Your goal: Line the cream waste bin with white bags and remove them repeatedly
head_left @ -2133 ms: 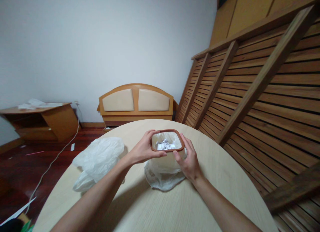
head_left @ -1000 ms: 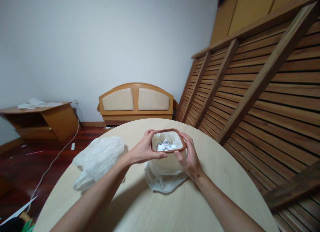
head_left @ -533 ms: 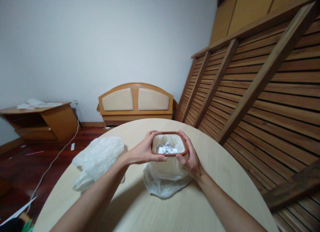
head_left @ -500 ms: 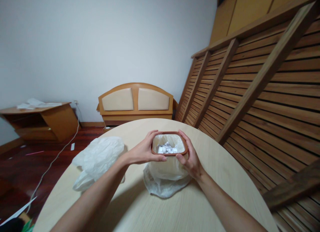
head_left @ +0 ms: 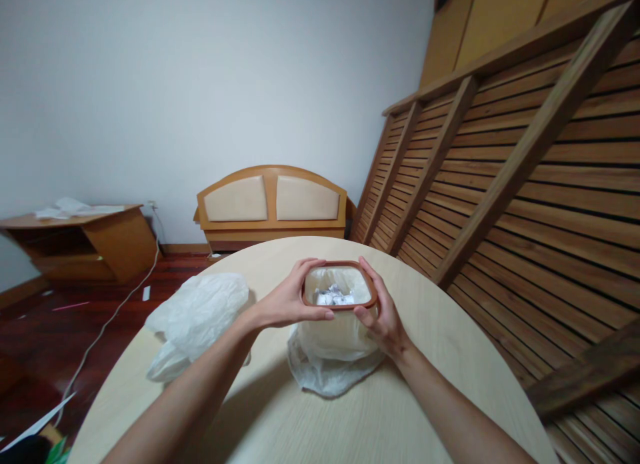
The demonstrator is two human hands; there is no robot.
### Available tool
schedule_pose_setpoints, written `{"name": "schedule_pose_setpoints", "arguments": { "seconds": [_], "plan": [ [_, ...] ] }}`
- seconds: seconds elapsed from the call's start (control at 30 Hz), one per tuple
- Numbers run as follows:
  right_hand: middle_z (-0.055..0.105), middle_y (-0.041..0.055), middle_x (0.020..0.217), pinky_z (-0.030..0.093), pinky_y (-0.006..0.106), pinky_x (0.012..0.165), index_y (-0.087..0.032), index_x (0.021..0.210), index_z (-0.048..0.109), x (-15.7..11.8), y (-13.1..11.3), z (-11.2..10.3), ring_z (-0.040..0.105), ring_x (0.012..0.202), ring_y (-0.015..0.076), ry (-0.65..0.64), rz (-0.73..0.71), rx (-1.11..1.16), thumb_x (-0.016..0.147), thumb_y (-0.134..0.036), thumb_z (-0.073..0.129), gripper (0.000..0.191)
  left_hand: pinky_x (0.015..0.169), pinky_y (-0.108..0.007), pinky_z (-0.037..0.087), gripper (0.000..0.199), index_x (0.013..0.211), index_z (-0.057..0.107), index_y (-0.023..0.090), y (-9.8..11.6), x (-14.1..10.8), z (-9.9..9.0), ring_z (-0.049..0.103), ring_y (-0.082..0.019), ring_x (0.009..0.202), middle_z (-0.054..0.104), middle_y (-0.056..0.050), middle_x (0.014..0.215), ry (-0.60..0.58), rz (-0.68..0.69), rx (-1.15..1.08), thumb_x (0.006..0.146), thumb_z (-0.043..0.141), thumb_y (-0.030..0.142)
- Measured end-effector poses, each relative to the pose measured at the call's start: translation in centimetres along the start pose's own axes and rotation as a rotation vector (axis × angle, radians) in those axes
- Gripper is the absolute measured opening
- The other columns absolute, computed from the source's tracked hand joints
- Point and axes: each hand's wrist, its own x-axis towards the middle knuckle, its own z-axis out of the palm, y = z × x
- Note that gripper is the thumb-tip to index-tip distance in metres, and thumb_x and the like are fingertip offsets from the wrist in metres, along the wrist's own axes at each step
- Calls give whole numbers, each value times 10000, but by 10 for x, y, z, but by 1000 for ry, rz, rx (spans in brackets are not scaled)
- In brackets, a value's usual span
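Note:
A small bin with a brown rim stands on the round pale table, lined with a thin whitish bag that hangs down outside and spreads at its base. Crumpled silvery-white scraps lie inside the bin. My left hand grips the rim on the left side, thumb along the near edge. On the right side, my right hand holds the rim, with fingers on the outer edge and thumb at the near corner. Left of the bin, a crumpled white plastic bag rests on the table.
Beyond the table stands a wooden headboard with cream panels. A slatted wooden frame leans along the right. At the left are a low wooden cabinet with white sheets on top and a white cable on the floor.
The rim has shifted very slightly, with both hands still on it. Otherwise the scene looks the same.

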Motion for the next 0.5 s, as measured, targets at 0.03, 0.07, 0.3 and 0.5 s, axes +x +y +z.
{"name": "schedule_pose_setpoints", "arguments": {
  "seconds": [0.03,0.07,0.3,0.5],
  "plan": [
    [385,139,1582,299,572,1204,-227,1534,361,0,0,0,363,1455,368,0,-6,-9,775,-716,666,954,1199,-578,283,929,1436,397,233,-1,0,0,389,-350,1400,401,-165,1459,5,6,-6,687,838,561],
    [380,137,1586,288,571,1209,-229,1535,360,0,-1,0,355,1460,367,1,-12,-19,778,-722,658,952,1200,-579,281,937,1438,396,233,-1,0,0,385,-351,1402,395,-165,1463,11,8,-12,681,843,557],
    [403,138,1571,306,567,1199,-235,1514,388,0,-4,-1,381,1444,364,17,-52,-7,796,-753,607,912,1213,-580,253,973,1448,405,228,-1,-1,-2,344,-374,1435,354,-173,1514,37,1,-49,651,864,547],
    [373,124,1584,288,569,1202,-261,1484,395,-2,-3,-5,343,1463,360,11,-107,-49,814,-753,580,851,1228,-583,213,986,1459,406,239,4,-2,-8,308,-376,1462,343,-170,1548,36,31,-59,647,869,552]
  ]
}}
